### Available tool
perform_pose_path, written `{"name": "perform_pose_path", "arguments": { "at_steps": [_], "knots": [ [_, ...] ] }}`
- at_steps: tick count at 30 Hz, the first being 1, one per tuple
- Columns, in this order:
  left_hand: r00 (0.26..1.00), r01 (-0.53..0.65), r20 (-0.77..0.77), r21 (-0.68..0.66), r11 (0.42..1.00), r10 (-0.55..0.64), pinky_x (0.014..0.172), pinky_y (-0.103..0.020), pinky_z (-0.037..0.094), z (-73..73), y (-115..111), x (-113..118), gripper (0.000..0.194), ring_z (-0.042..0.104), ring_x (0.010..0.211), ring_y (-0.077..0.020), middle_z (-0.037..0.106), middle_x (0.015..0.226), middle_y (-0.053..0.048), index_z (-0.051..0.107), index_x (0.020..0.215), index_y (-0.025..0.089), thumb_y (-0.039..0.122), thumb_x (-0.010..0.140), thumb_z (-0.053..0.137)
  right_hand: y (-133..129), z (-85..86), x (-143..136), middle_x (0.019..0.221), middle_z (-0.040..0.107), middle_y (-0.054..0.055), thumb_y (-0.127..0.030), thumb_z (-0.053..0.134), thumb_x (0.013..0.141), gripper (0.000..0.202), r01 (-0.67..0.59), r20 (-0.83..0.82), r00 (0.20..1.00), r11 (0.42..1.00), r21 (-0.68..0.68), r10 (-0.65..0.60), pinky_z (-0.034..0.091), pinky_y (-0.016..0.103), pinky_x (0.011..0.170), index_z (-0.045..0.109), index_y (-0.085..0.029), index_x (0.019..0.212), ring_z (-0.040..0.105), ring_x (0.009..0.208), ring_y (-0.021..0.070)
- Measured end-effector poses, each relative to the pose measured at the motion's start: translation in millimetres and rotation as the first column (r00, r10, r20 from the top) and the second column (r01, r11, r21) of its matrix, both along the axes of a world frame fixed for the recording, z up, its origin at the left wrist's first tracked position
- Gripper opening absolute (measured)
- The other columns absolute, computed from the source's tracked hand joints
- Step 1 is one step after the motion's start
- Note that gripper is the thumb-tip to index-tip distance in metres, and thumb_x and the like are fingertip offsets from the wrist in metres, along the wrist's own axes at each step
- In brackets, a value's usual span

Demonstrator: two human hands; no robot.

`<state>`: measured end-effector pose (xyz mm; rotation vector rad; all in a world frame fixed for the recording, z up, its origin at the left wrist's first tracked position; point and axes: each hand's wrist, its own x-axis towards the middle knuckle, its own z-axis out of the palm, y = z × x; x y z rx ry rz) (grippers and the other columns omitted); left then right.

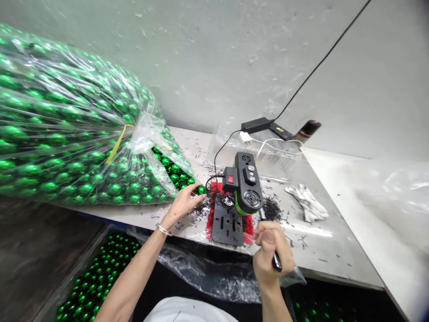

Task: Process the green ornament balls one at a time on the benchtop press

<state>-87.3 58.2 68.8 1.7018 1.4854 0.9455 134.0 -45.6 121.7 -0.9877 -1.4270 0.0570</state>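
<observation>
My left hand (183, 203) pinches a shiny green ball (201, 190) between thumb and fingers. It is beside the torn opening of a large clear bag (147, 129) full of such balls. My right hand (273, 250) is closed around the black-tipped lever (276, 261) of a small black and green bench machine (248, 183), which looks like a mini drill press. Its slotted base plate (228, 223) rests on a red mat (248, 228). The machine's head hides most of what is under it.
Black shavings (273, 209) litter the table (321, 241). White gloves (306, 203) lie at the right. Behind the machine are a clear plastic tray (221, 138), a power adapter (256, 125) with cables, and a dark-capped bottle (308, 129). A lined bin of green balls (100, 273) stands below left.
</observation>
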Motion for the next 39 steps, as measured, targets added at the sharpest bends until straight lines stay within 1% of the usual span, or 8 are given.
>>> {"name": "perform_pose_path", "arguments": {
  "at_steps": [4, 7, 11, 13, 18, 25, 32, 39],
  "knots": [
    [0.763, 0.066, 0.635, -0.260, 0.963, 0.119, 0.087, -0.034, 0.052, -11.3, -33, 26, 0.057, 0.069, 0.096, -0.0227, 0.073, 0.101, -0.008, 0.061, 0.126, 0.016, 0.049, 0.080, 0.073, 1, 13.5, -3, 0.061, 0.050, -0.003, -0.011, 0.045, 0.095, 0.032, 0.015, -0.040, 0.999, 0.999, -0.044, -0.017, 0.037, 0.027, 0.056, 0.048, -0.019, 0.064, 0.052, 0.060, 0.0110],
    [0.617, 0.146, 0.766, -0.333, 0.931, 0.177, 0.085, -0.031, 0.053, -18.9, -50, 50, 0.062, 0.072, 0.094, -0.0214, 0.075, 0.099, -0.008, 0.060, 0.129, 0.017, 0.046, 0.077, 0.079, 4, 26.4, -5, 0.062, 0.050, -0.003, -0.012, 0.045, 0.096, 0.033, 0.013, -0.053, 0.998, 0.997, -0.081, -0.018, 0.037, 0.026, 0.056, 0.048, -0.019, 0.064, 0.051, 0.059, 0.0098],
    [0.519, 0.146, 0.805, -0.416, 0.898, 0.289, 0.078, -0.031, 0.057, -28.1, -56, 68, 0.048, 0.074, 0.082, -0.0198, 0.075, 0.095, -0.008, 0.067, 0.109, 0.015, 0.043, 0.073, 0.082, 5, 35.8, -6, 0.062, 0.049, -0.003, -0.013, 0.045, 0.097, 0.034, 0.013, -0.048, 0.999, 0.994, -0.108, -0.018, 0.038, 0.027, 0.057, 0.045, -0.020, 0.063, 0.050, 0.059, 0.0094],
    [0.540, 0.110, 0.783, -0.430, 0.896, 0.309, 0.073, -0.029, 0.057, -32.1, -55, 70, 0.047, 0.073, 0.077, -0.0182, 0.075, 0.093, -0.008, 0.067, 0.108, 0.015, 0.043, 0.073, 0.081, 5, 36.5, -6, 0.062, 0.050, -0.003, -0.013, 0.045, 0.097, 0.034, 0.008, -0.051, 0.999, 0.995, -0.101, -0.013, 0.038, 0.027, 0.057, 0.045, -0.020, 0.064, 0.051, 0.060, 0.0096],
    [0.769, 0.045, 0.609, -0.356, 0.934, 0.195, 0.054, -0.022, 0.047, -40.0, -54, 71, 0.056, 0.061, 0.059, -0.0108, 0.073, 0.085, -0.005, 0.066, 0.116, 0.013, 0.049, 0.074, 0.076, 6, 34.2, -5, 0.061, 0.050, -0.003, -0.012, 0.046, 0.097, 0.033, 0.007, -0.043, 0.999, 0.997, -0.074, -0.010, 0.039, 0.026, 0.056, 0.046, -0.020, 0.064, 0.051, 0.059, 0.0091],
    [0.972, 0.051, 0.236, -0.130, 0.990, -0.019, 0.053, -0.024, 0.044, -42.2, -57, 77, 0.043, 0.052, 0.053, -0.0126, 0.064, 0.064, 0.002, 0.073, 0.115, 0.018, 0.045, 0.081, 0.069, 6, 30.0, -5, 0.062, 0.050, -0.003, -0.012, 0.045, 0.096, 0.032, 0.009, -0.033, 0.999, 1.000, -0.030, -0.010, 0.040, 0.027, 0.056, 0.048, -0.020, 0.065, 0.052, 0.059, 0.0103],
    [0.986, 0.155, -0.093, 0.204, 0.967, -0.139, 0.077, -0.034, 0.057, -41.8, -61, 77, 0.036, 0.069, 0.076, -0.0209, 0.075, 0.090, -0.006, 0.069, 0.118, 0.019, 0.041, 0.091, 0.063, 5, 26.3, -3, 0.063, 0.050, -0.002, -0.012, 0.046, 0.096, 0.031, 0.016, -0.015, 1.000, 0.999, -0.044, -0.016, 0.041, 0.027, 0.057, 0.047, -0.021, 0.066, 0.053, 0.061, 0.0111],
    [0.985, 0.137, -0.153, 0.452, 0.882, -0.074, 0.087, -0.040, 0.058, -56.1, -60, 82, 0.029, 0.071, 0.099, -0.0255, 0.073, 0.109, -0.013, 0.067, 0.116, 0.017, 0.037, 0.095, 0.059, -2, 7.1, 0, 0.066, 0.052, -0.002, -0.008, 0.045, 0.093, 0.028, -0.015, 0.021, 1.000, 1.000, -0.026, 0.015, 0.041, 0.027, 0.058, 0.048, -0.020, 0.068, 0.054, 0.063, 0.0114]
  ]
}}
